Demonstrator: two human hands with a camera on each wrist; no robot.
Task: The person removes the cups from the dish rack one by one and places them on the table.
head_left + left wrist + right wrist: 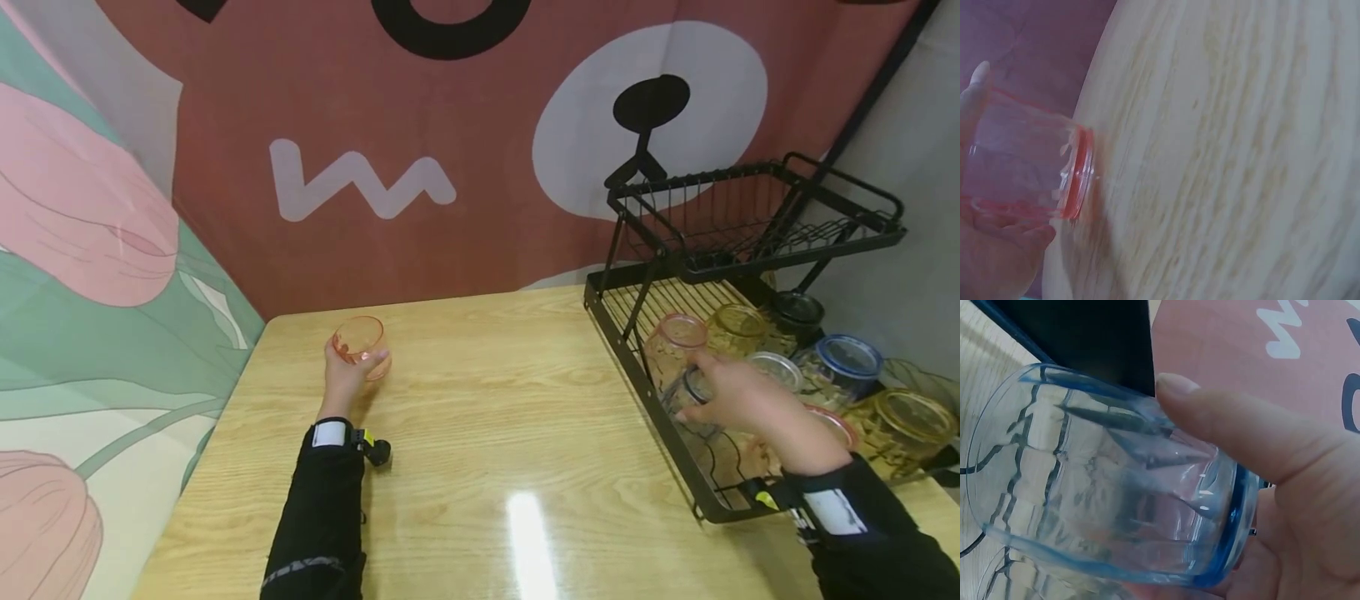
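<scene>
Your right hand (738, 402) holds the blue-tinted glass (1116, 481) at its thick-ringed end, thumb opposite fingers, among other glasses (738, 329) in the black rack (652, 408). Your left hand (345, 379) wraps round the pink glass (1025, 159), near the table's (525, 433) far left corner (whether it touches, I can't tell). You seem to be picking on the right, placing on the left; next calls for a lift clear of neighbours.
</scene>
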